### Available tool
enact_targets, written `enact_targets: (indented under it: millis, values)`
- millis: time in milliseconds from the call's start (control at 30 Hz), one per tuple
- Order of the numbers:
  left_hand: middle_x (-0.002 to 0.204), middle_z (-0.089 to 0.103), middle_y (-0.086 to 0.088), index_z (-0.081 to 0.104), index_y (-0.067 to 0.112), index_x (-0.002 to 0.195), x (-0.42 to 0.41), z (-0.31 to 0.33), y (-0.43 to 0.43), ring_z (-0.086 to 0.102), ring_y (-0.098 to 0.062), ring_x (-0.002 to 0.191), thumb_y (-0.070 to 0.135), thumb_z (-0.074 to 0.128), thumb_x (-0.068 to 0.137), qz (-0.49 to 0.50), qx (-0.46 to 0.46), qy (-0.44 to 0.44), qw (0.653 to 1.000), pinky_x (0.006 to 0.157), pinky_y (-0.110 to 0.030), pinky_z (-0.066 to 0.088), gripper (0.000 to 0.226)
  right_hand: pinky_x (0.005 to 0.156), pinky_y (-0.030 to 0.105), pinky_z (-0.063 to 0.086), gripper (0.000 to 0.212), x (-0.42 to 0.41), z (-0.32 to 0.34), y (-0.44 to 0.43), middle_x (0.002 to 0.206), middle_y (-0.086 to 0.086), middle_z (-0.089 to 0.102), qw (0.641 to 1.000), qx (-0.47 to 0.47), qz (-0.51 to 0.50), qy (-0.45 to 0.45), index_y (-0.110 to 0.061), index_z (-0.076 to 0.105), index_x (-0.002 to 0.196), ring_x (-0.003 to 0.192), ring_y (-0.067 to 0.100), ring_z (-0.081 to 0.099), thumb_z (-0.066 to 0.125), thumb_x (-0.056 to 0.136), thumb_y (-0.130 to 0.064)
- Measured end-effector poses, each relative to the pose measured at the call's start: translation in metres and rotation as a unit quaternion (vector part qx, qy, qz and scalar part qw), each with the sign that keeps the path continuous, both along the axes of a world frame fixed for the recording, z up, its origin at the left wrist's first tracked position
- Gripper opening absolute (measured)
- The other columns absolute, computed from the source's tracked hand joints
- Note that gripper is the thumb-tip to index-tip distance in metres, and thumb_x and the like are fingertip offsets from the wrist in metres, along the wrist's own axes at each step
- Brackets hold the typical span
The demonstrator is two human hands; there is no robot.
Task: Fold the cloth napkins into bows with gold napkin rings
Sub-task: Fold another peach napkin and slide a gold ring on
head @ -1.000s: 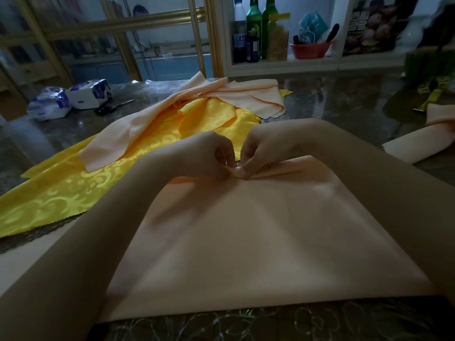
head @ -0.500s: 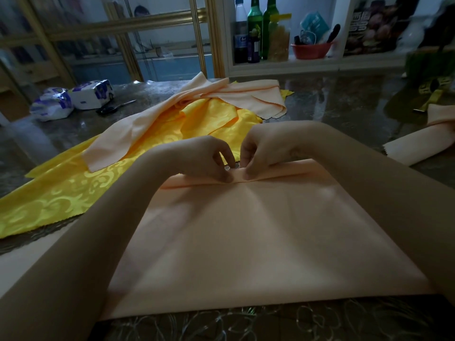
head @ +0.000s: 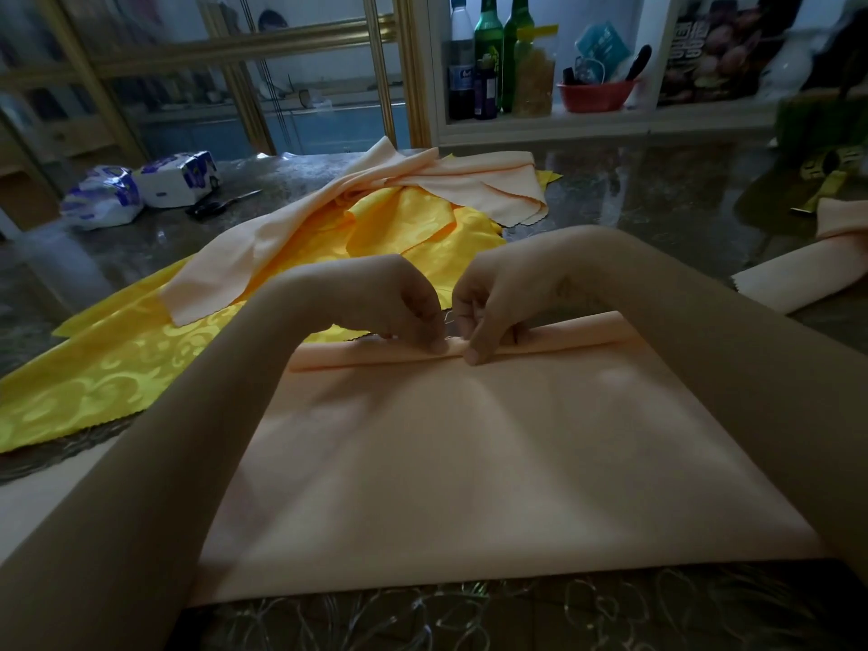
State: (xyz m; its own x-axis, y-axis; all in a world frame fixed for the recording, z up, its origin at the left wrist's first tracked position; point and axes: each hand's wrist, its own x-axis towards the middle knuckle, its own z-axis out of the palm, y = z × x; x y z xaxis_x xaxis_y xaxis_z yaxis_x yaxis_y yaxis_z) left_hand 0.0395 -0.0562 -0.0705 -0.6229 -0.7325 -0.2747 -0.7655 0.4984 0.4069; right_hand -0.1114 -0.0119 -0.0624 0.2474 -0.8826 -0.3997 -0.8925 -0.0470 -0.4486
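left hand (head: 399, 303) | right hand (head: 498, 298) | both apparently pinching napkin (head: 469, 462) fold, fingers curled down

napkin (head: 469, 462) on table (head: 657, 190), cloths (head: 375, 218) behind

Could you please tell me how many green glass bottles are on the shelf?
2. One green bottle stands just right of the dark bottle; the second green bottle is next to it, partly behind the jar. Others may be hidden.
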Motion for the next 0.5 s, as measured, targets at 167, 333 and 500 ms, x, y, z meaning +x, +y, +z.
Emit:
enact_targets:
  millis: [167,333,500]
  values:
    - [0.079,0.069,0.008,0.068,0.037,0.064,-0.006,-0.001,0.004,0.061,-0.013,0.078,0.031,0.079,0.072,0.002,-0.022,-0.033,0.999,0.08,-0.032,0.05,0.014,0.051,0.017,0.054,0.012,-0.002,0.003,-0.002,0.067,0.005,0.06,0.999,0.024,-0.018,-0.038,-0.009,0.063,0.073,0.054,0.009,0.058,0.068,0.084,-0.006]
    - [0.095,0.067,0.003,0.067,0.036,0.074,-0.006,0.002,0.009,0.059,-0.017,0.091,0.035,0.074,0.076,0.033,-0.025,-0.056,0.998,0.083,-0.029,0.046,0.008,0.061,0.024,0.045,0.036,0.004,0.003,0.001,0.094,0.003,0.064,0.989,-0.069,-0.039,0.121,-0.009,0.067,0.1,0.086,0.017,0.062,0.075,0.077,-0.036]
    - [0.109,0.065,-0.005,0.062,0.028,0.094,-0.015,0.002,0.015,0.06,-0.021,0.094,0.033,0.075,0.077,0.043,-0.036,-0.099,0.994,0.077,-0.028,0.046,0.022,0.056,0.022,0.038,0.046,0.003,-0.001,0.016,0.102,0.006,0.065,0.983,-0.094,-0.062,0.147,-0.008,0.065,0.107,0.089,0.019,0.058,0.069,0.08,-0.046]
